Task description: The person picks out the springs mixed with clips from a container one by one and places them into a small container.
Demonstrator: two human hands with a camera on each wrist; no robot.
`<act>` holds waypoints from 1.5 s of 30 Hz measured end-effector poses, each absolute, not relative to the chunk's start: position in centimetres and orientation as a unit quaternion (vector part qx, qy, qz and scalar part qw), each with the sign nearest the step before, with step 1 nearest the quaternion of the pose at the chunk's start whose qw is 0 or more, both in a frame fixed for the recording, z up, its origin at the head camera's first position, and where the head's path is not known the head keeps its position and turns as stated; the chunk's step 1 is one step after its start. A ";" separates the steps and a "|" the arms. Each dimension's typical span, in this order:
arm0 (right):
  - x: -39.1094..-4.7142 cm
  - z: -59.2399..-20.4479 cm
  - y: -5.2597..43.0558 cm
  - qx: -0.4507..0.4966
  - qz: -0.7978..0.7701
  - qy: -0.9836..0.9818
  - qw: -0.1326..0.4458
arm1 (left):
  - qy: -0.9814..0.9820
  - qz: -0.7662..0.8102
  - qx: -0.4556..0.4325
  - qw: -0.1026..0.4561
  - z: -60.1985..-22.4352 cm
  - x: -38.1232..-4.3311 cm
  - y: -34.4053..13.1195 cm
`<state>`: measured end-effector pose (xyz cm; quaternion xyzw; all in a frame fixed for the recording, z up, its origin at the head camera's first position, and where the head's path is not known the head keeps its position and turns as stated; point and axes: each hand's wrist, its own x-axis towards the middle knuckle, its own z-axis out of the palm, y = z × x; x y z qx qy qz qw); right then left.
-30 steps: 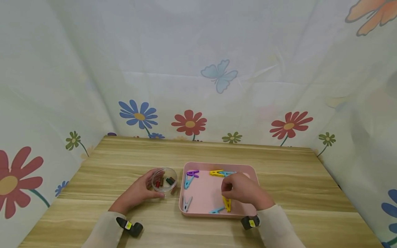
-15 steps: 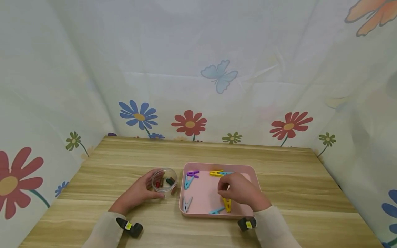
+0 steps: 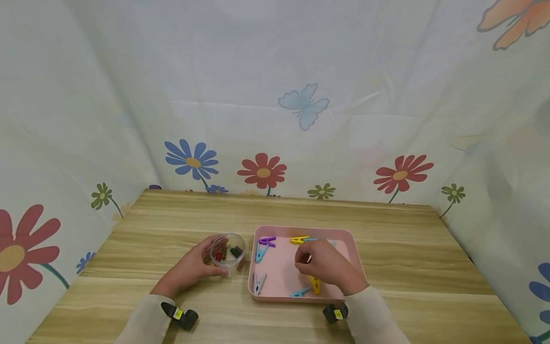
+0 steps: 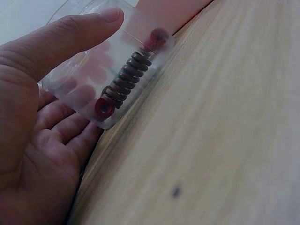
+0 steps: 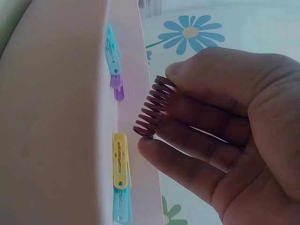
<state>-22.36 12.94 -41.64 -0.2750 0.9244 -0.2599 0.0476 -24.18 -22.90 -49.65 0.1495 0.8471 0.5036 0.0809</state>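
Note:
In the head view my left hand [image 3: 194, 263] curves round a small clear plastic cup [image 3: 228, 262]. Red, brown and green coil springs lie inside it; a brown coil spring [image 4: 126, 78] shows through the wall in the left wrist view. The thumb lies along the cup's near side, with the other fingers behind. Over the pink tray [image 3: 283, 299] is my right hand [image 3: 328, 265]. Its thumb and fingers pinch a dark reddish-brown coil spring [image 5: 154, 108] by its ends, as seen in the right wrist view. From the head view that spring is hidden by the hand.
Plastic clothespins lie along the tray's edges: a purple one [image 3: 267, 241], a grey one [image 3: 259, 284], a yellow one [image 3: 299, 240] and several others. The tray stands on a wooden table [image 3: 189, 210], right of the cup. A flowered cloth [image 3: 335, 143] hangs behind.
My right hand has moved left across the tray, towards the cup. A yellow clothespin near the front is now partly covered by it. The left hand and cup have stayed put.

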 end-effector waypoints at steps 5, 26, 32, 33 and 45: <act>-22.4 -41.6 12.4 -0.271 -0.268 0.923 0.049 | 0.845 0.506 0.150 0.083 -49.7 -24.2 -22.9; -22.2 -41.2 10.9 -0.296 -0.273 0.916 -0.010 | 0.833 0.524 0.151 0.089 -49.6 -24.4 -23.0; -22.2 -41.4 10.5 -0.301 -0.276 0.913 -0.024 | 0.836 0.520 0.150 0.089 -49.7 -24.4 -23.1; -22.2 -41.5 10.4 -0.302 -0.278 0.911 -0.027 | 0.837 0.519 0.150 0.089 -49.7 -24.4 -23.1; -22.0 -41.8 9.5 -0.311 -0.306 0.898 -0.063 | 0.835 0.521 0.149 0.089 -49.8 -24.3 -23.1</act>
